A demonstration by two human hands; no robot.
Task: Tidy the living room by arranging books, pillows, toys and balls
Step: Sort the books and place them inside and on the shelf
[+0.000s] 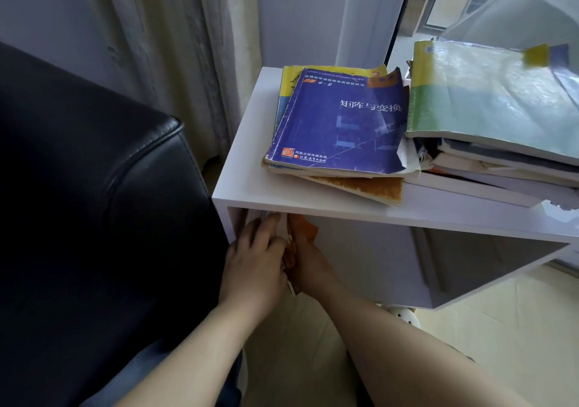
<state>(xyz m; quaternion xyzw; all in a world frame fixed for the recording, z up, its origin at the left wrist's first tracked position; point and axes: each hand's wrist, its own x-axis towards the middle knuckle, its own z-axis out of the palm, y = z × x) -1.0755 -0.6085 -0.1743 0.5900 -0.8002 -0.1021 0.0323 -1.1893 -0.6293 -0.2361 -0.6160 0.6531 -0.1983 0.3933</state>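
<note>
Behind it all, pale curtains [175,46] hung in front of the window, and a dark leather sofa [94,187] filled the left side, close up against a white cabinet [247,168].

Your left hand [253,256] lay against the white page edges [255,217] of something standing at the far left of the cabinet's open compartment [360,259]. Its fingers were fairly straight, pressing rather than gripping.

Just beside it, your right hand [308,262] was wrapped round an orange book [308,229], holding it upright under the top board. That book looked like a thin, floppy paperback that would sag unless you held it by the spine or sandwiched it flat between both palms. To the right of your hands the compartment showed nothing else that I could make out.

On the cabinet's top, a blue book [341,124] with a curled, torn corner lay on a small skewed pile, and an orange-edged cover [369,188] stuck out below it. Those worn covers would probably tear if you pulled at a corner, so lifting from underneath looked safer.

Furthest right, a green book [488,102] capped a taller pile [488,171] of ragged, uneven volumes. That pile was likely heavy and apt to slide, so it was better carried a few books at a time.
</note>
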